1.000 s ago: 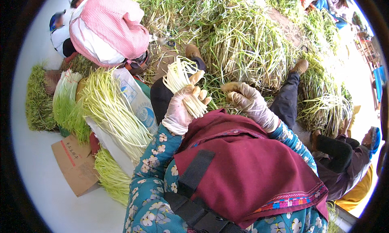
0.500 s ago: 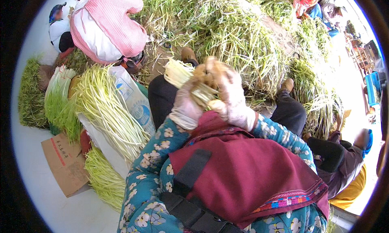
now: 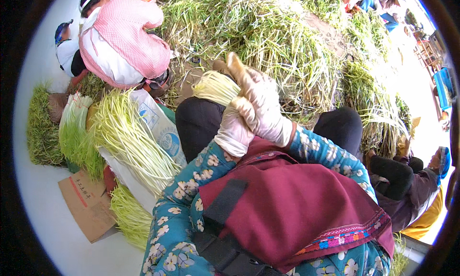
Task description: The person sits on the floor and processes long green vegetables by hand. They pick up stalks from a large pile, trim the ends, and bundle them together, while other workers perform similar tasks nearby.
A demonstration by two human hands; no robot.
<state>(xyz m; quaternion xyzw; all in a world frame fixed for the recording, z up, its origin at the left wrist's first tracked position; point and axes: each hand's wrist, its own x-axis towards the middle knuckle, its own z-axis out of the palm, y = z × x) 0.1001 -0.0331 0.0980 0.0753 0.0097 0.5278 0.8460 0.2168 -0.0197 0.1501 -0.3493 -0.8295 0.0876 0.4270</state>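
My left hand [image 3: 234, 128], in a pale stained glove, is closed on a bundle of pale yellow-green shoots [image 3: 213, 86], whose stems stick out to the upper left over my dark-clad knee. My right hand [image 3: 261, 103], gloved the same way, presses over the left and the bundle, fingers closed together and pointing up; the part of the bundle beneath is hidden. Left of my knee, long pale shoots [image 3: 129, 137] lie on a printed white sack [image 3: 167, 139].
A co-worker in pink [image 3: 124, 41] bends at upper left; another person [image 3: 393, 175] sits at right. Greener bundles [image 3: 72, 127] and cardboard [image 3: 86, 206] lie left. Heaped green stalks [image 3: 292, 50] cover the ground ahead; a blue crate [image 3: 443, 86] is far right.
My right hand has moved left from beside the bundle onto it and my left hand, covering much of both. My right knee is now drawn up closer.
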